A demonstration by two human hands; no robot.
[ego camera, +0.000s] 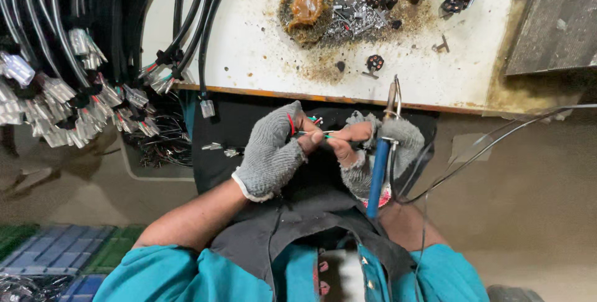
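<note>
Fingers (314, 140) of your gloved left hand (270, 153) and right hand (373, 146) pinch thin coloured wires (311, 133) just below the stained white surface (261, 41); your right hand also grips a blue-handled soldering iron (378, 174).

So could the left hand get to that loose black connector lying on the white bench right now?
Probably not right away: the left hand is pinching thin wires together with the right hand. The path to the connector on the bench looks open.
</note>
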